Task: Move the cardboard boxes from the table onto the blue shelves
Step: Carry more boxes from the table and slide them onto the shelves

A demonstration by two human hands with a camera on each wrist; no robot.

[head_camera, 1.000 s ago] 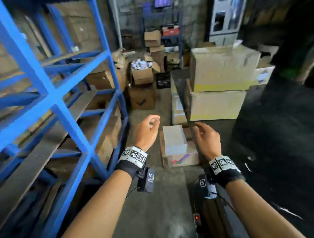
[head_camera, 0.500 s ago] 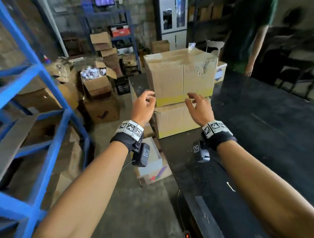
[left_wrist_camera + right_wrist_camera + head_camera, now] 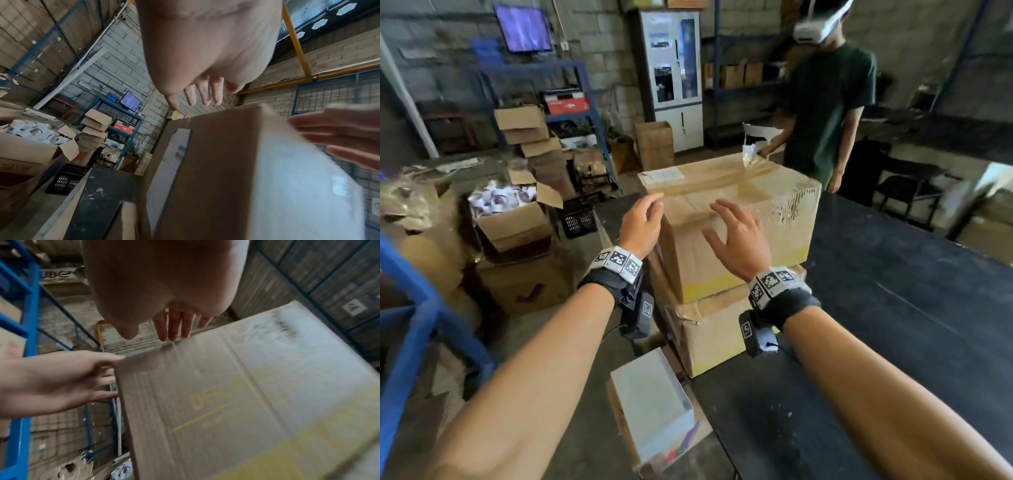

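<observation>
**Cardboard stack on the black table, both hands reaching for the top box**

Cardboard makes up the two boxes stacked at the near corner of the black table (image 3: 876,308). The upper box (image 3: 736,219) sits on the lower box (image 3: 717,337), and both carry a yellow band along the bottom edge.

The left hand (image 3: 642,224) is at the upper box's near left top corner, fingers loosely spread and straight, holding nothing. From the right wrist view its fingertips (image 3: 115,357) lie right at that corner edge; whether they actually touch the cardboard is hard to tell through the blur. The right hand (image 3: 736,240) hovers in front of the box's near face, fingers (image 3: 726,212) fanned wide and pointing up toward the top edge, also holding nothing. Just beyond those fingers the taped top of the box shows a white label (image 3: 666,175) at its far left.

Below the left wrist, on the floor beside the table, lies a white box (image 3: 650,399) on top of flattened cardboard. Left of the left hand's fingers stands an open carton of white rolls (image 3: 506,212), and the blue shelf frame (image 3: 417,329) crosses the far left edge. Past the boxes, on the far side of the table, another person in a dark green shirt (image 3: 828,113) stands wearing a white headset.
</observation>
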